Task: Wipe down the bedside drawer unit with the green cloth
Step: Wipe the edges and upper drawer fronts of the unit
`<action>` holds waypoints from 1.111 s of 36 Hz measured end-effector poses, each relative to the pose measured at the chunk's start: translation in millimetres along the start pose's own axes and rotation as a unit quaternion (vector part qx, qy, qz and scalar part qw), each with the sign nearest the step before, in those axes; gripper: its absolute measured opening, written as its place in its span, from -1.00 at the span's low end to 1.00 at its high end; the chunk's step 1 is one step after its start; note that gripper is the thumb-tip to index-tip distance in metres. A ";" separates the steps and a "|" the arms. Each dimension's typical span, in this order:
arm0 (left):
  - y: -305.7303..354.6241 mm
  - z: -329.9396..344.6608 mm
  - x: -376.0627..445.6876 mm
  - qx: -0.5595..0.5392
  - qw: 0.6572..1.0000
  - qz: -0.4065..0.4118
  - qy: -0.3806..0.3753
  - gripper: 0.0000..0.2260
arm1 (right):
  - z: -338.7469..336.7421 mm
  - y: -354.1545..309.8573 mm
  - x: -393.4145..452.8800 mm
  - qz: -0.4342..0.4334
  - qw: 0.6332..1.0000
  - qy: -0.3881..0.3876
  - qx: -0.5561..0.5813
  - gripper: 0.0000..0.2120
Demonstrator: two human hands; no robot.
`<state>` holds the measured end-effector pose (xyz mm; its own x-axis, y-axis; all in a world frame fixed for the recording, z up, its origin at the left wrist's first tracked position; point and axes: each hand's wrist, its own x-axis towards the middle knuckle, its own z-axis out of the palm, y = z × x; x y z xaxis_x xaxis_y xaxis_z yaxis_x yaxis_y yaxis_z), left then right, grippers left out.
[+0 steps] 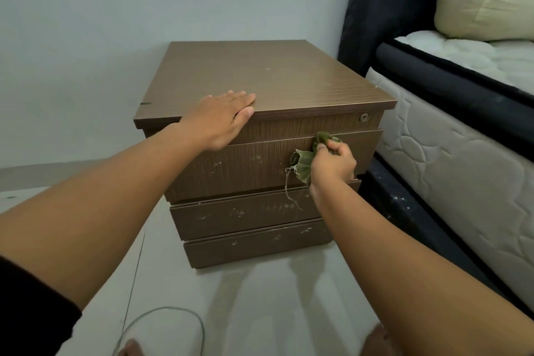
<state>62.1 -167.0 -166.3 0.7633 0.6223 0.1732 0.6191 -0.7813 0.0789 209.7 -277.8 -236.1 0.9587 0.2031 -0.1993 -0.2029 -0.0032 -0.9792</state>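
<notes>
At frame centre, right hand (332,165) clutches the cloth (306,162) against the unit (260,81); left hand (222,118) lies flat, fingers together, on top; no readable writing.

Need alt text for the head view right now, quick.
The right hand presses a bunched green cloth against the brown drawer unit, on an upper drawer front, while the left hand lies flat on its top edge. A bed stands right.

Frayed green cloth (307,163) bunched against brown drawer unit's (260,89) front.
</notes>
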 end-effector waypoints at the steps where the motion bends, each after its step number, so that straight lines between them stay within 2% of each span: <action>1: -5.2 -0.7 -2.8 -0.004 1.000 -0.003 0.000 -0.54 | 4.2 1.9 -6.2 -0.004 1.000 -0.001 -0.005 -0.91; 11: -37.8 -6.4 -22.6 -0.022 0.999 -0.030 0.000 -0.54 | 37.5 17.4 -63.9 0.003 0.999 -0.047 -0.015 -0.94; 21: -65.6 -13.2 -42.4 -0.032 0.999 -0.038 0.000 -0.54 | 77.3 31.7 -124.2 -0.005 0.997 -0.078 -0.009 -0.88; 29: -73.7 -19.0 -55.8 -0.047 0.998 -0.040 0.008 -0.55 | 106.4 38.5 -178.6 0.004 0.987 -0.158 -0.007 -0.87; 35: -84.6 -21.3 -67.7 -0.061 0.997 -0.043 0.017 -0.56 | 114.1 43.0 -195.2 -0.043 0.986 -0.158 -0.030 -0.90; 40: -81.0 -24.9 -78.3 -0.074 0.996 -0.036 0.037 -0.60 | 111.9 47.2 -194.0 -0.068 0.978 -0.192 -0.038 -0.92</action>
<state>-52.4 -153.6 -161.8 0.6984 0.6767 0.2330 0.6343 -0.7360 0.2365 -8.2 -207.9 -239.5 0.8269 0.5600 -0.0520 -0.0495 -0.0197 -0.9986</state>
